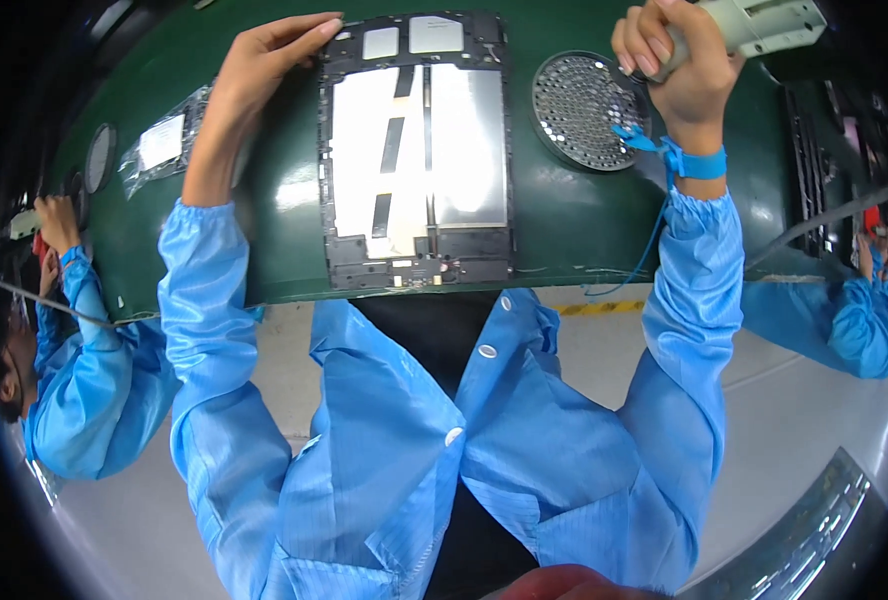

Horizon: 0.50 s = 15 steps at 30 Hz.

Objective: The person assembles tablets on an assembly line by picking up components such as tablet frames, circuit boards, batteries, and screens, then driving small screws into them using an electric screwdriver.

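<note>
An opened tablet (469, 150) lies on the green table in front of me, its silver back panels and black frame facing up. My left hand (264, 62) grips its far left corner, fingertips on the edge. Raised at the far right, my right hand (679, 60) is closed around a pale grey-green electric screwdriver (772, 28); its tip is hidden. Below that hand sits a round dish (586, 108) patterned with many small round pockets. A blue wrist strap (699, 163) with a cord circles my right wrist.
To the left lie a clear plastic bag (159, 145) and a round disc (101, 152). Dark strips (809, 175) stand at the right, near a grey cable (829, 215). Co-workers in blue sleeves (89, 410) work at both sides. The table's near edge (284, 297) runs before my body.
</note>
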Each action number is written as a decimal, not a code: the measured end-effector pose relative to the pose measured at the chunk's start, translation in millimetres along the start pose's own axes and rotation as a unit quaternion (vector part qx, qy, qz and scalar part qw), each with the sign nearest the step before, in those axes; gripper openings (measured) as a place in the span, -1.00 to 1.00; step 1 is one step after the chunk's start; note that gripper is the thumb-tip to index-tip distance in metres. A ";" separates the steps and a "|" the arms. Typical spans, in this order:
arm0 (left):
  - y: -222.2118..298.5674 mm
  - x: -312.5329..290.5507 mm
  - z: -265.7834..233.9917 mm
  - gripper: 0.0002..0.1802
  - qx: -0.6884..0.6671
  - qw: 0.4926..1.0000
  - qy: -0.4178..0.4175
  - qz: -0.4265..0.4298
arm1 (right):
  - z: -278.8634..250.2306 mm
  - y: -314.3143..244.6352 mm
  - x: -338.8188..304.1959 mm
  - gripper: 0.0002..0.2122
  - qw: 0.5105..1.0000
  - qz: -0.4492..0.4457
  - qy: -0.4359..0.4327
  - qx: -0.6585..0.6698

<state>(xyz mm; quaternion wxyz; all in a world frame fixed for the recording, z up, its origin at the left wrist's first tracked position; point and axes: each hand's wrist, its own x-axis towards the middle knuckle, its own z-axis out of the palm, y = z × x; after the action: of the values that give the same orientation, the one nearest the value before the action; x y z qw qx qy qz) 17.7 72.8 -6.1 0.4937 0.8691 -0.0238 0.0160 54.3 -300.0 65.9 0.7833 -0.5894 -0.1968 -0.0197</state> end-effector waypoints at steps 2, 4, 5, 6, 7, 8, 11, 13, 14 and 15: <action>-1.7 5.3 -3.8 -0.58 -0.012 0.999 -0.037 -0.006 | 0.5 0.0 -0.1 -0.79 1.000 -0.001 -0.007 -0.007; -5.3 3.2 -3.4 -0.58 -0.030 0.999 -0.040 0.001 | 3.0 3.0 -1.4 -0.78 1.000 0.002 -0.005 0.003; -7.3 -0.2 -4.1 -0.59 -0.049 0.998 -0.035 -0.001 | 5.3 6.0 -2.1 -0.78 1.000 0.004 -0.009 0.001; -9.3 -3.9 -4.7 -0.59 -0.069 0.997 -0.030 -0.004 | 7.4 9.0 -3.4 -0.78 1.000 0.010 -0.014 0.018; -8.1 -6.3 -2.8 -0.59 -0.074 0.997 -0.031 -0.003 | 7.6 10.8 -5.2 -0.77 0.999 0.014 -0.014 0.031; -6.0 -9.9 -1.2 -0.59 -0.059 0.998 -0.024 -0.002 | 6.8 14.2 -6.7 -0.77 0.999 0.009 -0.029 0.039; -13.5 -12.8 -4.1 -0.59 -0.046 0.999 -0.019 0.003 | 10.7 22.8 -13.1 -0.79 0.997 0.006 -0.059 0.058; 0.2 -15.5 3.8 -0.59 -0.052 0.998 -0.027 0.007 | 10.9 27.1 -15.6 -0.81 0.997 0.008 -0.062 0.055; 37.8 -21.6 19.3 -0.67 -0.048 0.998 0.015 -0.037 | 8.2 28.2 -16.4 -0.81 0.997 0.014 -0.054 0.050; 63.4 -27.3 24.6 -0.74 -0.039 0.994 0.063 -0.082 | 8.2 29.8 -15.7 -0.81 0.997 0.020 -0.052 0.050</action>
<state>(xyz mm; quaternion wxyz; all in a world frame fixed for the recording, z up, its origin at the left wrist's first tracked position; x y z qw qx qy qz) -13.1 19.9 34.2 0.5277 0.8453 0.0783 0.0289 45.3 -286.5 35.2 0.8005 -0.5537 -0.2263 0.0363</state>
